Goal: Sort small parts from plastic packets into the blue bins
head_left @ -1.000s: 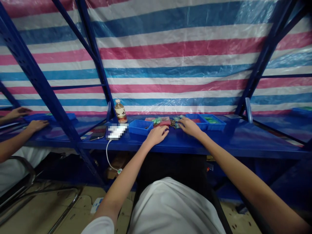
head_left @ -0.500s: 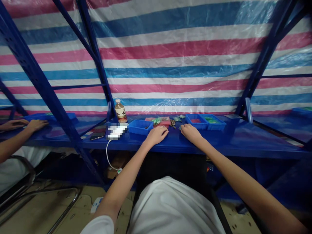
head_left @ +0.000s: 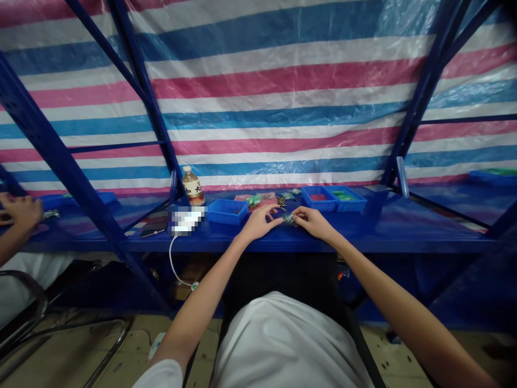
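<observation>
The right hand (head_left: 313,221) pinches the edge of a small clear packet (head_left: 288,218) at the counter's (head_left: 383,231) near side, likely to steady it; the left hand (head_left: 258,222) curves half-open beside it (contact is unclear). From the packet, loose metal pieces (head_left: 281,202) lie near twelve o'clock, a blue bin (head_left: 228,213) at nine, paired blue trays (head_left: 319,199) at two, probably for easy reach. Striped sheeting (head_left: 283,81) hangs behind; a co-worker's hand (head_left: 22,210) shows at nine.
</observation>
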The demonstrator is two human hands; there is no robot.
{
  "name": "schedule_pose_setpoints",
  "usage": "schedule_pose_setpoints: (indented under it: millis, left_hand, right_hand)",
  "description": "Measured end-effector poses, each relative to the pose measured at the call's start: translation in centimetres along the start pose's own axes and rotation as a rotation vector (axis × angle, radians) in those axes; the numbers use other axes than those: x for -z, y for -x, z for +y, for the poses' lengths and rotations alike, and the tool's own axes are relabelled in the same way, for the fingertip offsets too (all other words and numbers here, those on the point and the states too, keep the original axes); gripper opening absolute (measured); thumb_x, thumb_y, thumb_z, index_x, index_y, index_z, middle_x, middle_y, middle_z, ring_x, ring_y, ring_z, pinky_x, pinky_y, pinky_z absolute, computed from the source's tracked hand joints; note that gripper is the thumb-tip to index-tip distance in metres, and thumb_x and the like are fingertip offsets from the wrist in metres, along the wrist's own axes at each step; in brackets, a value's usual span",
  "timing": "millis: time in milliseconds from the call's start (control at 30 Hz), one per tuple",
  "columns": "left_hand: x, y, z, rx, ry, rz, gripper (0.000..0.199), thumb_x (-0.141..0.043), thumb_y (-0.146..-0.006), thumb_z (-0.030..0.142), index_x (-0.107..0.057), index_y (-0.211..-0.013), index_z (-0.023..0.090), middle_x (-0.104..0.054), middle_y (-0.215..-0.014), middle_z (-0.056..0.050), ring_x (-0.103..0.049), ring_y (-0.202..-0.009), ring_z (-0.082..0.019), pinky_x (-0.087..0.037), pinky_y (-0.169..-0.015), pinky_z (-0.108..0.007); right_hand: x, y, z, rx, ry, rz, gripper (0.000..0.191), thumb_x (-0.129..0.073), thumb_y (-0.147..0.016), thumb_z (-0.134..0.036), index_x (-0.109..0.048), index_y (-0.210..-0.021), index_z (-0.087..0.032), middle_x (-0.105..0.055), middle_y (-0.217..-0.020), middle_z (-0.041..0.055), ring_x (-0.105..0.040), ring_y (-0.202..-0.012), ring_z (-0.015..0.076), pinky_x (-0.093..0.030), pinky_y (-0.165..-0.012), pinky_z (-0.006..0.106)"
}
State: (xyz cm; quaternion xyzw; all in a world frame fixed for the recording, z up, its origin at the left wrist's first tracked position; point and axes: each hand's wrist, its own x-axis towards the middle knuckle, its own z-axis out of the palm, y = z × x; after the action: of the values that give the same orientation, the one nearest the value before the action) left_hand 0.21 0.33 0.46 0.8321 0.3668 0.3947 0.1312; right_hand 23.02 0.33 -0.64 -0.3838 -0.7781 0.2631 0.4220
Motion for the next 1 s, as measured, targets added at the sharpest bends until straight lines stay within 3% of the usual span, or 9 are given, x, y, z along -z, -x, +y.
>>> schedule_pose_setpoints:
  millis: [67,233,367,467,567,700,867,1000]
  left_hand:
    - [-0.2,-0.1,0.2,0.009,0.07,-0.067,0.043,-0.066,-0.082,0.042,-0.062,-0.119,0.02,-0.068,-0.108,-0.005,-0.064,-0.079,-0.015,-0.05,-0.073,-0.026]
    - [-0.1,-0.2,0.2,0.075,0.208,-0.178,0.03,-0.062,-0.085,0.043,-0.068,-0.09,0.014,-0.068,-0.076,-0.004,-0.063,-0.07,-0.017,-0.047,-0.065,-0.026]
    - [-0.1,-0.2,-0.4,0.133,0.371,-0.171,0.033,-0.065,-0.083,0.045,-0.064,-0.085,0.012,-0.067,-0.072,-0.005,-0.063,-0.063,-0.015,-0.048,-0.062,-0.026]
    - [-0.3,-0.2,-0.7,0.162,0.435,-0.181,0.036,-0.069,-0.08,0.044,-0.064,-0.089,0.011,-0.066,-0.07,-0.005,-0.062,-0.061,-0.014,-0.048,-0.06,-0.025]
    - [-0.5,-0.1,-0.9,0.16,0.487,-0.181,0.038,-0.074,-0.075,0.041,-0.064,-0.094,0.011,-0.067,-0.074,-0.005,-0.063,-0.066,-0.015,-0.048,-0.063,-0.026]
    - [-0.3,-0.2,-1.1,0.089,0.414,-0.109,0.032,-0.078,-0.071,0.036,-0.067,-0.089,0.012,-0.068,-0.084,-0.005,-0.063,-0.077,-0.016,-0.048,-0.071,-0.027]
    - [-0.1,-0.2,-1.3,0.04,0.383,-0.029,0.023,-0.077,-0.072,0.034,-0.069,-0.08,0.014,-0.067,-0.106,-0.009,-0.063,-0.096,-0.021,-0.046,-0.071,-0.026]
    - [-0.2,-0.2,-1.3,0.044,0.431,-0.053,0.022,-0.077,-0.072,0.033,-0.07,-0.079,0.013,-0.066,-0.113,-0.012,-0.063,-0.103,-0.023,-0.048,-0.077,-0.028]
  right_hand:
    - [-0.4,0.1,-0.4,-0.031,-0.165,-0.062,0.027,-0.057,-0.085,-0.044,-0.059,-0.092,-0.017,-0.067,-0.079,0.0036,-0.065,-0.069,0.0169,-0.052,-0.068,0.03]
    - [-0.8,0.1,-0.9,-0.086,-0.303,-0.108,0.036,-0.061,-0.082,-0.051,-0.059,-0.093,-0.017,-0.068,-0.08,0.005,-0.067,-0.073,0.0178,-0.054,-0.072,0.033]
    - [-1.0,0.1,-1.1,-0.084,-0.312,-0.148,0.04,-0.063,-0.081,-0.052,-0.06,-0.099,-0.016,-0.07,-0.079,0.0055,-0.067,-0.076,0.0187,-0.053,-0.074,0.033]
    - [-1.3,0.3,-1.3,-0.058,-0.267,-0.162,0.037,-0.065,-0.08,-0.05,-0.061,-0.094,-0.017,-0.07,-0.079,0.0049,-0.066,-0.074,0.0176,-0.052,-0.071,0.031]
    - [-1.4,0.4,-1.3,-0.051,-0.233,-0.149,0.034,-0.064,-0.081,-0.05,-0.06,-0.09,-0.017,-0.067,-0.068,0.002,-0.062,-0.063,0.0152,-0.049,-0.063,0.028]
    - [-1.3,0.5,-1.4,-0.048,-0.211,-0.098,0.035,-0.065,-0.081,-0.047,-0.063,-0.098,-0.016,-0.062,-0.059,-0.0011,-0.057,-0.055,0.0136,-0.046,-0.056,0.026]
    - [-0.9,0.4,-1.3,0.008,-0.185,-0.079,0.033,-0.067,-0.079,-0.043,-0.071,-0.102,-0.019,-0.069,-0.081,0.0022,-0.058,-0.063,0.0142,-0.048,-0.061,0.027]
    - [-0.7,0.4,-1.1,0.028,-0.158,-0.08,0.029,-0.066,-0.079,-0.037,-0.072,-0.103,-0.021,-0.07,-0.094,0.0035,-0.061,-0.073,0.0163,-0.05,-0.068,0.029]
